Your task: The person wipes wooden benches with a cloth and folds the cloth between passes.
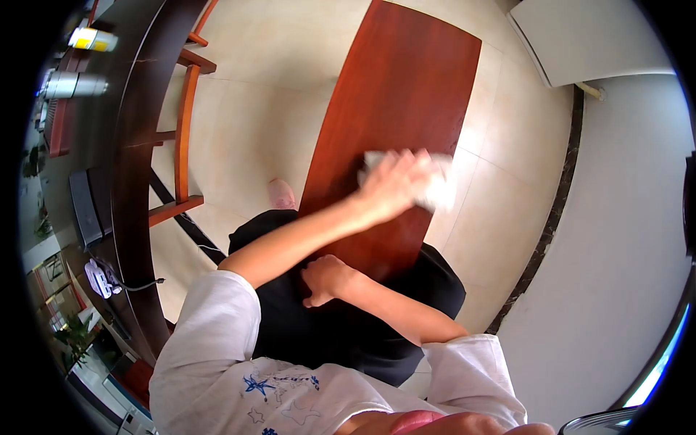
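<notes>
My left hand [402, 181] is blurred by motion and presses a white cloth [439, 190] onto the reddish-brown wooden bench [406, 80]. The cloth bunches under the fingers and reaches the bench's right edge. Nearer my body, my right hand [328, 279] is closed round the bench's near left edge, its fingers curled downward. I sit astride the near end, with my legs in black trousers [333, 341] on either side.
A dark table [138, 145] runs along the left, carrying a black box [90, 206], a white plug adapter [98, 279] with a cable, and blurred containers. A wooden chair [187, 138] stands beside it. At right is a white wall [609, 239]; a white cabinet-like object [591, 36] stands above.
</notes>
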`<state>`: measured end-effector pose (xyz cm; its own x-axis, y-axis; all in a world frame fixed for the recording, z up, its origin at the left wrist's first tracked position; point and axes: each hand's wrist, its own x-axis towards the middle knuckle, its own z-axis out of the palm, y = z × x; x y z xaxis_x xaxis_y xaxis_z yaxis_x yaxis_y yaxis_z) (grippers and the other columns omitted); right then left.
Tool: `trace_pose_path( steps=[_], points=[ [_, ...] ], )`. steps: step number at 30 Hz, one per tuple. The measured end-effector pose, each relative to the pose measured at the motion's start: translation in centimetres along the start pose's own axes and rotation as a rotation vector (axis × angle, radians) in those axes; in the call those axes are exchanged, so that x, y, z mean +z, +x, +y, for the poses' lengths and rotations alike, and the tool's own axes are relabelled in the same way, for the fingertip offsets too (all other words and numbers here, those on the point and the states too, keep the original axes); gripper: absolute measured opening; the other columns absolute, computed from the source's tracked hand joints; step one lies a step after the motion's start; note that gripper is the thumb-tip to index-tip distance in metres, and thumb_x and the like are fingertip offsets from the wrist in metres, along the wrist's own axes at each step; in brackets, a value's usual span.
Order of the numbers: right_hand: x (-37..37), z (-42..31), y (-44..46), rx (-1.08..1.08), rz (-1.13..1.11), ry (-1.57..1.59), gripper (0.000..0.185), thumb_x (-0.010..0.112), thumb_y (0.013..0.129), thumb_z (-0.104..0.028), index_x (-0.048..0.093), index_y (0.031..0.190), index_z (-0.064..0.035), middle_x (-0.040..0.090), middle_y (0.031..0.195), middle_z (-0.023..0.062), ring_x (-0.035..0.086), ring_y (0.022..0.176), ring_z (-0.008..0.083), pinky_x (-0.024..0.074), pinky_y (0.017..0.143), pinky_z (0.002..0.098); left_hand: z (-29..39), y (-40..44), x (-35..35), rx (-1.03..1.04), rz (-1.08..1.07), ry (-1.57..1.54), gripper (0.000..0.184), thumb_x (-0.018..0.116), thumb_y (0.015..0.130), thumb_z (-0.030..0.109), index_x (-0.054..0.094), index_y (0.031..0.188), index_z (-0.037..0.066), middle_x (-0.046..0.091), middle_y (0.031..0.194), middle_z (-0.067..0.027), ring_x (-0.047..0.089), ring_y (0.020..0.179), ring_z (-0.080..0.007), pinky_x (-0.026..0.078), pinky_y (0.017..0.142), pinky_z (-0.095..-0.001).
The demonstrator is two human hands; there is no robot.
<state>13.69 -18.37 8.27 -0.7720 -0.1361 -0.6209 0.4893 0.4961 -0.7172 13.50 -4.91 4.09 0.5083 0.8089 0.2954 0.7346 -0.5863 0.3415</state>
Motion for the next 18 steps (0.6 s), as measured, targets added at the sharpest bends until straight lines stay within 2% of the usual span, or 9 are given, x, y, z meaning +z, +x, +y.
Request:
trace_pose_path(
  steps=[1, 2, 5, 9, 13, 15, 16, 17, 18],
  points=[
    [-0.7, 0.4, -0.3, -0.01, 0.0, 0.001, 0.06, 0.076, 0.084, -0.057, 0.084, 0.107, -0.0022, 0.082, 0.105, 0.0152, 0.078, 0.101, 0.035, 0.0599, 0.093, 0.0446, -2.9, 2.0, -1.9, -0.165, -0.083, -0.063, 0.06, 0.079, 0.081, 0.012, 0.064, 0.14, 0.015, 0.061, 0.137, -0.0132, 0.062, 0.11, -0.0365, 0.053, 0.088, -0.0533],
    [-0.7, 0.9, -0.2, -0.027, 0.004, 0.022, 0.058, 0.075, 0.086, -0.057, 0.084, 0.106, -0.0026, 0.082, 0.106, 0.0154, 0.077, 0.104, 0.0349, 0.0596, 0.094, 0.0445, -5.2, 2.5, -3.4, -0.281, 0.003, 0.034, 0.063, 0.083, 0.079, 0.013, 0.063, 0.139, 0.014, 0.062, 0.134, -0.0128, 0.064, 0.108, -0.038, 0.053, 0.085, -0.055],
    [-1.3, 0.7, -0.7, -0.023, 0.01, 0.015, 0.059, 0.075, 0.087, -0.058, 0.084, 0.104, -0.0029, 0.082, 0.103, 0.0153, 0.077, 0.102, 0.035, 0.0602, 0.092, 0.0444, -12.0, 1.0, -3.5, -0.511, 0.137, 0.14, 0.075, 0.081, 0.094, 0.028, 0.05, 0.16, 0.015, 0.054, 0.152, -0.0151, 0.054, 0.13, -0.0368, 0.045, 0.103, -0.0525],
    [-1.3, 0.2, -0.8, -0.026, -0.043, 0.015, 0.06, 0.074, 0.087, -0.06, 0.084, 0.104, -0.0027, 0.082, 0.103, 0.015, 0.078, 0.101, 0.0352, 0.0605, 0.092, 0.0441, -9.6, 0.7, -3.4, -0.468, 0.035, 0.168, 0.077, 0.081, 0.094, 0.028, 0.048, 0.162, 0.014, 0.051, 0.154, -0.0154, 0.053, 0.13, -0.0366, 0.042, 0.107, -0.0532],
    [-1.0, -0.5, -0.3, -0.007, -0.045, -0.015, 0.062, 0.074, 0.086, -0.061, 0.085, 0.103, -0.0023, 0.081, 0.105, 0.0165, 0.076, 0.108, 0.0353, 0.0574, 0.1, 0.045, -2.6, -0.2, -1.6, -0.109, 0.036, 0.114, 0.075, 0.078, 0.076, 0.016, 0.06, 0.148, 0.015, 0.06, 0.137, -0.0133, 0.059, 0.112, -0.0334, 0.048, 0.092, -0.0495],
    [-0.8, -0.7, 0.6, -0.044, -0.074, -0.044, 0.065, 0.075, 0.085, -0.061, 0.083, 0.112, -0.0023, 0.079, 0.115, 0.019, 0.071, 0.12, 0.0365, 0.0524, 0.108, 0.0465, 1.4, -1.9, -0.2, 0.091, -0.087, -0.021, 0.071, 0.075, 0.081, 0.017, 0.059, 0.15, 0.016, 0.059, 0.142, -0.0138, 0.059, 0.114, -0.0309, 0.048, 0.095, -0.0455],
    [-0.5, -0.5, 1.1, -0.058, -0.087, -0.052, 0.067, 0.075, 0.084, -0.061, 0.082, 0.116, -0.0023, 0.078, 0.12, 0.0203, 0.069, 0.126, 0.0371, 0.0499, 0.112, 0.0472, 3.0, -2.8, 0.0, 0.204, -0.133, -0.007, 0.064, 0.069, 0.091, 0.02, 0.057, 0.153, 0.014, 0.058, 0.15, -0.0138, 0.059, 0.124, -0.0317, 0.047, 0.103, -0.0473],
    [2.3, 0.4, 2.0, -0.106, 0.143, 0.009, 0.084, 0.079, 0.083, -0.056, 0.065, 0.144, 0.0002, 0.067, 0.143, 0.0253, 0.058, 0.139, 0.0419, 0.0413, 0.121, 0.0496, 4.3, -3.9, 1.0, 0.283, -0.177, 0.031, 0.06, 0.064, 0.097, 0.02, 0.054, 0.156, 0.016, 0.056, 0.153, -0.0112, 0.058, 0.129, -0.0304, 0.046, 0.106, -0.0458],
    [0.3, -0.3, 1.0, -0.078, 0.015, 0.119, 0.095, 0.08, 0.082, -0.053, 0.053, 0.155, 0.0003, 0.051, 0.161, 0.0252, 0.047, 0.15, 0.0417, 0.0357, 0.126, 0.0491, 4.9, -4.6, 0.8, 0.314, -0.18, 0.024, 0.059, 0.062, 0.1, 0.02, 0.052, 0.158, 0.017, 0.055, 0.155, -0.0117, 0.058, 0.13, -0.0289, 0.046, 0.108, -0.0438]
  ],
)
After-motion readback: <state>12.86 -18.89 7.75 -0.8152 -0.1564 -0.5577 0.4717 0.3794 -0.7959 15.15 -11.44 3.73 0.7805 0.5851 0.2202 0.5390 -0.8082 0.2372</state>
